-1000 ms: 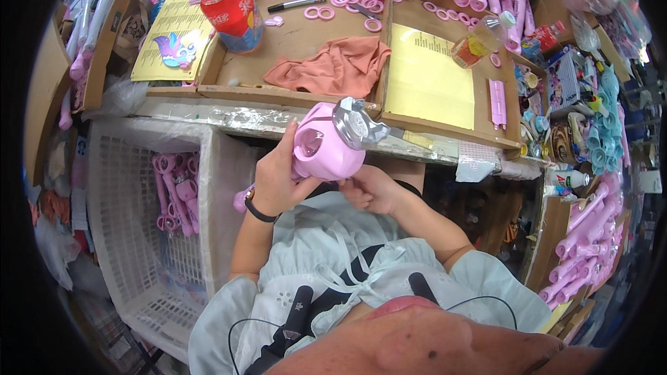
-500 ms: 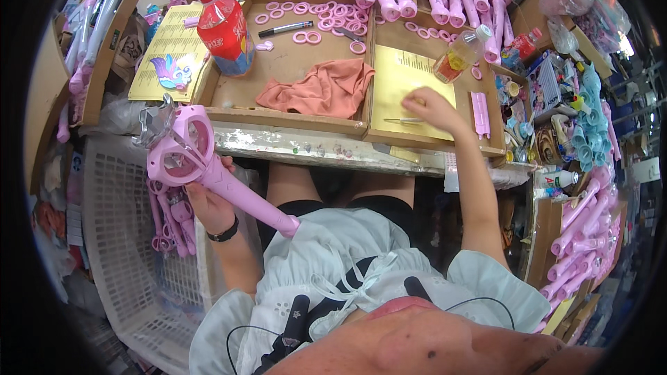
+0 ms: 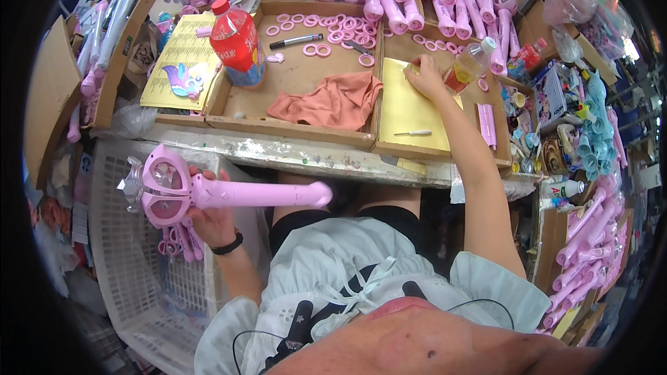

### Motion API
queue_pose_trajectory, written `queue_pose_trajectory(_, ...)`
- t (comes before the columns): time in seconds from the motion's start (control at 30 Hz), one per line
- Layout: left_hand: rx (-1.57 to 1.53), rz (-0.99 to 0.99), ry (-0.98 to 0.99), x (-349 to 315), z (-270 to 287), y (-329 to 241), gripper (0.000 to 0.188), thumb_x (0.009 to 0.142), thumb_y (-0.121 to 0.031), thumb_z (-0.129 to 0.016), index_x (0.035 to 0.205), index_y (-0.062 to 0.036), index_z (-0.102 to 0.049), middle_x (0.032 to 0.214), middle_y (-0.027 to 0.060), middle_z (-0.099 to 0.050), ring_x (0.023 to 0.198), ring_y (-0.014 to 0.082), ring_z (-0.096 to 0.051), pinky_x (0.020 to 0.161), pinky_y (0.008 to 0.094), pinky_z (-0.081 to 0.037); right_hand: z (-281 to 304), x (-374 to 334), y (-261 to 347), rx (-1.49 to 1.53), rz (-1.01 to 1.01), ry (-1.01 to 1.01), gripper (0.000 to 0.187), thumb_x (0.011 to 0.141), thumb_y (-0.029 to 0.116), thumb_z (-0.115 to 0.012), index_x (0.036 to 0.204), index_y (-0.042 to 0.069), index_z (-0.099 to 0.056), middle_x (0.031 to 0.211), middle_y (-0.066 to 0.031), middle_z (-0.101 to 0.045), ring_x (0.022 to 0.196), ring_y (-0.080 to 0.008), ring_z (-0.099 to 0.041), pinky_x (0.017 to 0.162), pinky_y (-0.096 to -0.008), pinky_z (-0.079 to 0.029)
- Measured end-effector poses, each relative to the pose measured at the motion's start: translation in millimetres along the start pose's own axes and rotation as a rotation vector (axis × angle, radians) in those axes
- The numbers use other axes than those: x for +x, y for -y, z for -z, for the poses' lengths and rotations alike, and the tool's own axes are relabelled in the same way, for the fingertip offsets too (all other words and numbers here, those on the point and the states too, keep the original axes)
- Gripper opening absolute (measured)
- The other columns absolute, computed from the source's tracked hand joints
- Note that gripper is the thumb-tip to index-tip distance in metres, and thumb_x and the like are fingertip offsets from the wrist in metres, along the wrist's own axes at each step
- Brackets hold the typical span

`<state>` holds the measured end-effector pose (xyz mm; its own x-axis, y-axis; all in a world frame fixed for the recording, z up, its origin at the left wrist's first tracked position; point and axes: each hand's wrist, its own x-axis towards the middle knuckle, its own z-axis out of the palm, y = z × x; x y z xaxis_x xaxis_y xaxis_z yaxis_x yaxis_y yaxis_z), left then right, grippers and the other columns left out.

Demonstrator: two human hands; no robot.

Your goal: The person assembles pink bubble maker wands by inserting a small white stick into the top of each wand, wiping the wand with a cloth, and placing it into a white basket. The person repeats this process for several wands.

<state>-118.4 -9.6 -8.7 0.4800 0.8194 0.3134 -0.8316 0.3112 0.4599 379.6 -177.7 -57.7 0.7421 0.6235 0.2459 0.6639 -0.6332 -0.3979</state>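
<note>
A pink toy wand (image 3: 257,194) with a round openwork head and a clear, crystal-like tip lies level in my left hand (image 3: 212,221), its handle pointing right across my lap. The fingers are wrapped round the wand just below its head. My right hand (image 3: 426,78) is over the far part of a yellow sheet (image 3: 399,107) in the right cardboard tray, beside a clear bottle (image 3: 469,66). Its fingers are curled together, and what they hold, if anything, is hidden. A thin tool with a pale handle (image 3: 417,132) lies on the sheet's near end.
The left tray (image 3: 236,114) holds an orange cloth (image 3: 330,103), a marker (image 3: 297,42), pink rings (image 3: 347,28) and a red-labelled bottle (image 3: 236,45). Pink wand handles (image 3: 396,0) are piled behind. A white basket (image 3: 132,264) with several wands stands at my left.
The wand has swung from slanting to nearly level, its handle end rising to the right. My right hand has moved away from me, from near the thin tool to the sheet's far part.
</note>
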Motion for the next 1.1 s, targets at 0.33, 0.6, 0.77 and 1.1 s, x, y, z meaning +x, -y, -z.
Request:
queue_pose_trajectory(0.33,-0.496,0.171,-0.039,4.2,-11.9,21.9,0.077,0.072,0.0,-0.068,0.137,-0.0043,-0.027,0.126,0.0056,-0.04,0.117,0.0224,-0.041,0.11,0.0491,-0.012,-9.1,-20.1,10.7,-0.135,0.227,-0.319,0.019,0.084,0.022,-0.058,0.096,0.01,-0.067,0.093,-0.007,-0.06,0.09,-0.0261,-0.056,0.079,-0.0394,-0.045)
queue_pose_trajectory(0.6,-0.485,0.118,-0.054,8.0,-7.6,25.7,0.079,0.069,-0.001,-0.07,0.136,-0.0043,-0.029,0.127,0.0074,-0.041,0.118,0.0236,-0.04,0.11,0.0486,-0.012,-10.6,-19.4,11.0,-0.208,0.28,-0.376,0.018,0.084,0.021,-0.058,0.094,0.01,-0.068,0.091,-0.0068,-0.064,0.085,-0.0261,-0.06,0.075,-0.0394,-0.047)
queue_pose_trajectory(0.77,-0.539,0.02,-0.117,9.5,-11.2,28.0,0.08,0.066,-0.006,-0.074,0.135,-0.002,-0.034,0.132,0.0095,-0.039,0.129,0.0292,-0.028,0.111,0.0519,-0.003,-10.3,-18.4,9.2,-0.233,0.291,-0.349,0.017,0.083,0.02,-0.058,0.091,0.009,-0.068,0.092,-0.0087,-0.066,0.084,-0.0263,-0.062,0.075,-0.0392,-0.048)
queue_pose_trajectory(1.1,-0.757,-0.025,-0.166,13.7,-21.3,18.4,0.07,0.063,-0.002,-0.077,0.127,-0.0082,-0.049,0.112,0.0078,-0.049,0.12,0.0274,-0.037,0.111,0.0521,-0.01,-7.1,-19.3,7.0,-0.01,0.323,-0.376,0.015,0.081,0.018,-0.062,0.084,0.003,-0.059,0.099,-0.0097,-0.06,0.091,-0.0279,-0.058,0.076,-0.037,-0.047)
